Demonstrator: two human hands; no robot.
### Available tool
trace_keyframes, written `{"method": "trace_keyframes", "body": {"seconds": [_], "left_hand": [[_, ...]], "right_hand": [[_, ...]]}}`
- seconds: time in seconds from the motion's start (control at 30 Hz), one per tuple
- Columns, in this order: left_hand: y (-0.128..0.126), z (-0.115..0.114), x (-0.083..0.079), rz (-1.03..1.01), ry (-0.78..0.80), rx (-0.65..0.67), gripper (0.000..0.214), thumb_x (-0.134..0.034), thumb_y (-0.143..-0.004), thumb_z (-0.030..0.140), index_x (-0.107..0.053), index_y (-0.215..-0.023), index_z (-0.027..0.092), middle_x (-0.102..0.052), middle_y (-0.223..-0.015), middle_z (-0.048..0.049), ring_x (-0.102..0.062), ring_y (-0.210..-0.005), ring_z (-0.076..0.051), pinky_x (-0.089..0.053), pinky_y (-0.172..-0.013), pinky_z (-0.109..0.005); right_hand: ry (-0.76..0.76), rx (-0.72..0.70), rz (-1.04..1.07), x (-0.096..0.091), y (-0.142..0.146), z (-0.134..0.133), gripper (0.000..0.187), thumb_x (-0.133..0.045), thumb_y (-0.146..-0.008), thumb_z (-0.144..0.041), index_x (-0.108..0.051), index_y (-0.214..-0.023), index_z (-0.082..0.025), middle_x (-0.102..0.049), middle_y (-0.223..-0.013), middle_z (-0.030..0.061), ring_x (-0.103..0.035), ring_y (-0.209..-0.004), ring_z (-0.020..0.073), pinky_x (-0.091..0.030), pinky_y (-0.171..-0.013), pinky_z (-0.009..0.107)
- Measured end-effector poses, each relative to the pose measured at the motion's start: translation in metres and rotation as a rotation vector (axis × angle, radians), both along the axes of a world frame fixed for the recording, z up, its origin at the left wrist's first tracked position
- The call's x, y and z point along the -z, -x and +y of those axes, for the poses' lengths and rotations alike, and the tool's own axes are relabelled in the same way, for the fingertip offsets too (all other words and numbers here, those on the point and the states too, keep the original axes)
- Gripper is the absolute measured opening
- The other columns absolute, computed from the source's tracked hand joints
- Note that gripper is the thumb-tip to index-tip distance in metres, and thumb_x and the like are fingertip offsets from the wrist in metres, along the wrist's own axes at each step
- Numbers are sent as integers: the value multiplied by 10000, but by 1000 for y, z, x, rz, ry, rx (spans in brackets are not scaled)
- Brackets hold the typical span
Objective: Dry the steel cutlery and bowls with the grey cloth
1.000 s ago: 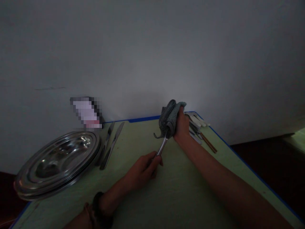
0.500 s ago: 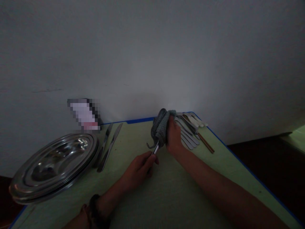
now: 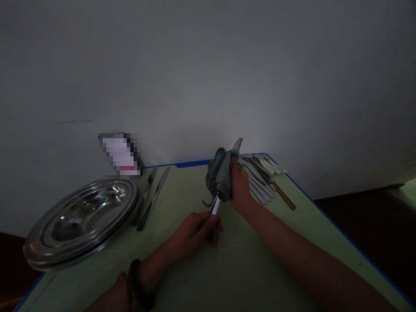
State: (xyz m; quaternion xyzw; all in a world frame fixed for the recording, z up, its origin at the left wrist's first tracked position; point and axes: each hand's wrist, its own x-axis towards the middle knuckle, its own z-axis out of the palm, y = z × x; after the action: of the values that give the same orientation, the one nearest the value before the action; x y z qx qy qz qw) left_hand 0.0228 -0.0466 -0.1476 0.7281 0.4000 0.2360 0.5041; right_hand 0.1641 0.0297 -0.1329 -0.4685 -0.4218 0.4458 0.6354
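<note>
My left hand [image 3: 201, 227] is closed round the handle of a table knife [image 3: 215, 205], which points up and away from me. A grey-green checked cloth [image 3: 218, 173] is wrapped about the middle of the knife, and the rounded blade tip shows beyond it. My right hand [image 3: 240, 182] grips the cloth around the blade; its fingers are mostly hidden behind the fabric. Both hands are above the green table [image 3: 182, 190]. Just right of my right hand lie several pieces of cutlery [image 3: 260, 188], fanned out.
Stacked oval metal plates [image 3: 39, 249] stand at the left, with two table knives [image 3: 152, 199] beside them. A blurred-out phone-like object [image 3: 118, 154] leans on the wall. At the right are wooden chopsticks [image 3: 284, 195] and white spoons [image 3: 269, 166]. The table has blue edging.
The blade tip now shows past the cloth, where it was hidden before. My left hand has shifted slightly right and down, and the whole view has shifted a little.
</note>
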Motion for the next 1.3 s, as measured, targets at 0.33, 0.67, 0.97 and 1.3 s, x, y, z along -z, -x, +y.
{"method": "trace_keyframes", "body": {"seconds": [0.33, 0.67, 0.97, 1.3], "left_hand": [[0, 10, -4, -68, -75, -399, 347, -451, -848, 446, -538, -655, 171, -470, -467, 58, -434, -428, -78, -350, -454, -198], [8, 23, -6, -668, 142, -688, 295, -655, -731, 405, -626, -955, 214, -580, -824, 11, -540, -646, -74, -366, -450, -149], [13, 33, -10, -831, 263, -876, 260, -800, -529, 272, -633, -677, 138, -622, -647, 26, -538, -526, -46, -347, -398, -124], [1, 24, -7, -631, 301, -685, 222, -789, -564, 237, -645, -672, 107, -658, -590, -14, -552, -450, -73, -424, -421, -172]], "right_hand": [[10, -181, -523, -24, -16, -1, 547, -335, -829, -611, -595, -716, -143, -592, -665, 39, -512, -630, 151, -351, -561, 270], [-136, -929, -1144, -49, -43, -9, 355, -477, -843, -448, -648, -674, -187, -626, -633, 7, -513, -560, 120, -352, -549, 245], [103, -906, -1169, -82, -113, -6, 368, -502, -806, -478, -707, -814, -173, -669, -672, 15, -535, -510, 117, -371, -477, 230], [-10, -1017, -1246, -76, -64, -15, 303, -547, -798, -388, -680, -650, -159, -595, -525, -13, -438, -422, 77, -290, -445, 220]]}}
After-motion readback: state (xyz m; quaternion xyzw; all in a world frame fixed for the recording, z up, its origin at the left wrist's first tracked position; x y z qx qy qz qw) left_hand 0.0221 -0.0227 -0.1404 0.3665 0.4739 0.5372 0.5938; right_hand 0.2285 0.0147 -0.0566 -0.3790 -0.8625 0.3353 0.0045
